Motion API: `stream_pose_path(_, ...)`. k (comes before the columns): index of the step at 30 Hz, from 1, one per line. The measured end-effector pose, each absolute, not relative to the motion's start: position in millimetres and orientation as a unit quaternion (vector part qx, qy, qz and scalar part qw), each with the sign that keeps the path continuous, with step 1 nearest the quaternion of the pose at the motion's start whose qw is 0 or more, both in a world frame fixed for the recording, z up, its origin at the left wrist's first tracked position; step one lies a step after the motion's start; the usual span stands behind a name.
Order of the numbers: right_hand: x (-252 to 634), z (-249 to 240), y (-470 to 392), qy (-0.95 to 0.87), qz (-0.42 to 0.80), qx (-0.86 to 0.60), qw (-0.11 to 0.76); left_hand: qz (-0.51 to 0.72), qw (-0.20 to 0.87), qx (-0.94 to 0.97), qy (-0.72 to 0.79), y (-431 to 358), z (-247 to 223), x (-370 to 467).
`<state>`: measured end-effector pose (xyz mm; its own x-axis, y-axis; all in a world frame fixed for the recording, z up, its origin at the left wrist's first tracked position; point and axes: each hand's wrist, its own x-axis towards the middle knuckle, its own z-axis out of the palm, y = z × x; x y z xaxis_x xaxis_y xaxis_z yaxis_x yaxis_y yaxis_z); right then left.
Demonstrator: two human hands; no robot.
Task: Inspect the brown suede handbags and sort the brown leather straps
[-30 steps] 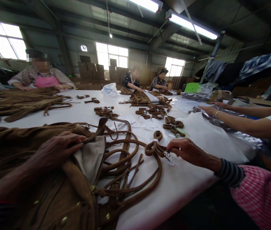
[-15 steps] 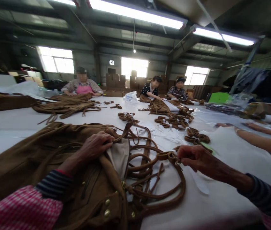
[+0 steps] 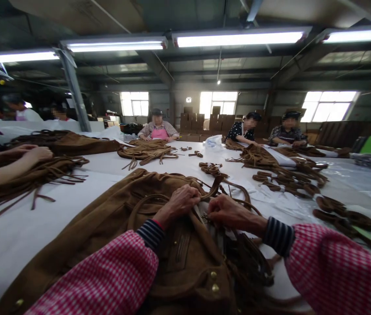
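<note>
A large brown bag [image 3: 116,227] lies on the white table, its open edge and pale lining toward the right. My left hand [image 3: 182,202] is closed on the bag's upper edge, near a handle. Close beside it, my right hand [image 3: 229,212] is pinched at the opening; a small metal piece shows at its fingertips, partly hidden. Dark brown straps [image 3: 251,258] lie in a tangle beneath my right forearm. Brass studs show on the bag's near corner.
Strap bundles [image 3: 286,183] lie on the white table [image 3: 106,168] at the right. Brown bags [image 3: 146,151] are piled farther back. At the left, another person's hands [image 3: 37,153] are over more brown pieces. Several people sit across the table.
My right hand has moved left, from the straps to the bag's opening beside my left hand. The view has turned left, bringing another person's hands into sight.
</note>
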<state>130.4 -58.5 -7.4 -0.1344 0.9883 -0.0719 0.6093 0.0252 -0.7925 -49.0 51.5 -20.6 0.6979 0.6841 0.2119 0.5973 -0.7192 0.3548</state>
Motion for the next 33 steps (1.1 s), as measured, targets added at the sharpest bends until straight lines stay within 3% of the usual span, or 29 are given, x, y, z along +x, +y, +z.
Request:
stream_pose_path(16,128.2,-26.3,-1.2,-0.611,0.412,-0.625,0.258,0.163,0.174,0.885,0.401,38.5,-4.3,-43.8)
stream_pose_path(33,115.9,-19.7,-4.3,-0.576,0.416,-0.645,0.283,0.17,0.154,0.889,0.396,39.8,-7.6,-44.0)
